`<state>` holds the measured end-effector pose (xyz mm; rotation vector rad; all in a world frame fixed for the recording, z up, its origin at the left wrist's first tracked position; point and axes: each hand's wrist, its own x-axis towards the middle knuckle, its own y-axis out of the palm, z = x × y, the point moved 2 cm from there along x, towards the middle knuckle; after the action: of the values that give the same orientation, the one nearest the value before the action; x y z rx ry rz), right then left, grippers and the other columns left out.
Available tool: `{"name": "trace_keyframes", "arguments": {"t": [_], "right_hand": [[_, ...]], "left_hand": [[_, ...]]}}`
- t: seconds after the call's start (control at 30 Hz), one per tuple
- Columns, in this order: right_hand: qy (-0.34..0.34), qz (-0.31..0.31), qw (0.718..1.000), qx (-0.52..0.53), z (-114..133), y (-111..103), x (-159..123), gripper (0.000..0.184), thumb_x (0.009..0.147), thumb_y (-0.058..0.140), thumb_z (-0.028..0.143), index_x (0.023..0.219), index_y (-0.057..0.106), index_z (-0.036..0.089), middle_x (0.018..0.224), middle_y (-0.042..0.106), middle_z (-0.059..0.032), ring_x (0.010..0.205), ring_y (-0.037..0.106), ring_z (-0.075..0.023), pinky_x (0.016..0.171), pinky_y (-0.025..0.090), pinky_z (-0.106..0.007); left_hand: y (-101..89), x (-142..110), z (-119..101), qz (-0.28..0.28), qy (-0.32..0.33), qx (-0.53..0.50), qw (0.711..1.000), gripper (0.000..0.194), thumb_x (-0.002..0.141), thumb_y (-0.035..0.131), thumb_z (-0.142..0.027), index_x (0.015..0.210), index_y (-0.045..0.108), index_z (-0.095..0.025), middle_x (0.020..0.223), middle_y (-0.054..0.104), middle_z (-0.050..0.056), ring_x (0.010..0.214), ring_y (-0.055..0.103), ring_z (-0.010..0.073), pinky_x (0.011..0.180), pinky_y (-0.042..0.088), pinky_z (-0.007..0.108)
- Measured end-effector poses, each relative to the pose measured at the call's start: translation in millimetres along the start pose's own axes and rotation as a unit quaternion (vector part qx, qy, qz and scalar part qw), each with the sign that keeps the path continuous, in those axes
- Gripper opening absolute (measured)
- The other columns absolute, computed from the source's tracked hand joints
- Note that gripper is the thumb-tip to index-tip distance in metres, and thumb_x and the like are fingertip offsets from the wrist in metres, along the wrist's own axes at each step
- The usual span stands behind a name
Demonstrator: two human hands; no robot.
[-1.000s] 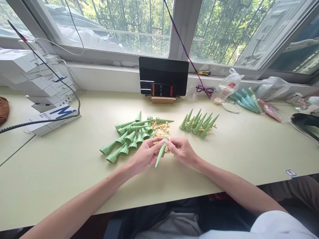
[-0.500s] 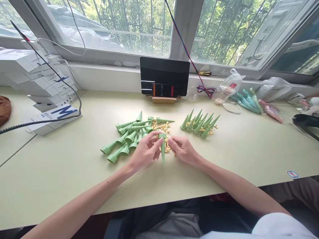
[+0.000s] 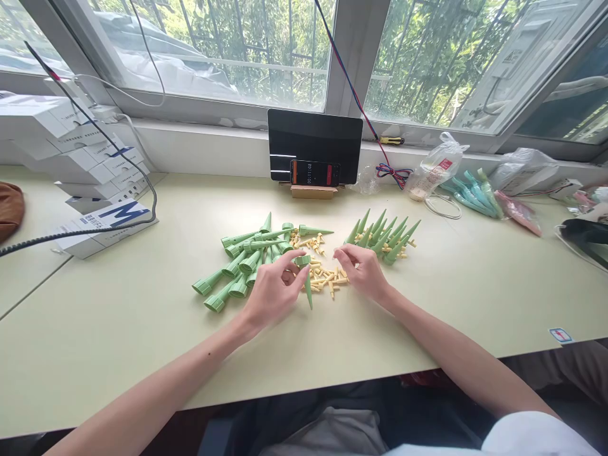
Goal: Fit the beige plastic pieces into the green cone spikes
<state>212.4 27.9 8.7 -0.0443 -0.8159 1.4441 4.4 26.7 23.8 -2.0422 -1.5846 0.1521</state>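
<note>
My left hand (image 3: 275, 285) is closed on a green plastic spike (image 3: 308, 294), gripped near its wide capped end, with the tip pointing down. To the right, my right hand (image 3: 363, 269) is held in a pinch; anything between its fingertips is too small to make out. Small pale-yellow plastic pegs (image 3: 327, 278) lie loose on the table between and behind both hands. A pile of green spikes (image 3: 247, 263) lies beside my left hand. Beyond my right hand, several more spikes (image 3: 380, 237) stand in a tilted group with yellow pegs at them.
A black tablet (image 3: 315, 142) leans at the window with a phone (image 3: 316, 173) in front, on a cardboard stand. White boxes (image 3: 95, 152) are stacked at the left, with a black cable (image 3: 142, 177) across them. Plastic bags (image 3: 434, 168) and colored packets (image 3: 475, 193) lie at the back right.
My right hand has moved away from the spike, to the right and slightly up, toward the standing group. The spike in my left hand has tilted a little, and more pegs show.
</note>
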Motion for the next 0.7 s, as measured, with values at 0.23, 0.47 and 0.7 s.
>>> {"name": "trace_keyframes", "arguments": {"t": [0.23,0.47,0.7], "right_hand": [[0.010,0.026,0.999,-0.028,-4,2,0,0.024,0.097,0.050,0.033,0.079,0.058,0.018,0.063,0.048,0.0027,0.053,0.036,-0.0098,0.053,0.031,-0.025],[0.046,0.012,0.999,0.008,-6,1,-1,0.023,0.096,0.050,0.035,0.079,0.050,0.019,0.059,0.046,0.0044,0.050,0.039,-0.0097,0.050,0.031,-0.023],[0.002,0.001,0.997,-0.080,-3,2,-3,0.035,0.094,0.054,0.036,0.066,0.038,0.021,0.051,0.036,0.0073,0.045,0.030,-0.0082,0.048,0.026,-0.024]], "left_hand": [[3.4,1,8,0.011,0.000,0.068,0.998,0.031,0.092,0.057,-0.032,0.118,0.061,-0.017,0.069,0.066,-0.002,0.043,0.051,0.0088,0.051,0.046,0.023],[5.8,2,14,0.030,0.067,0.107,0.992,0.027,0.094,0.054,-0.025,0.119,0.059,-0.018,0.062,0.063,-0.005,0.051,0.056,0.0117,0.059,0.046,0.024],[4.9,0,14,-0.009,0.105,0.120,0.987,0.023,0.096,0.054,-0.028,0.116,0.061,-0.020,0.061,0.059,-0.006,0.049,0.051,0.0100,0.057,0.042,0.022]]}}
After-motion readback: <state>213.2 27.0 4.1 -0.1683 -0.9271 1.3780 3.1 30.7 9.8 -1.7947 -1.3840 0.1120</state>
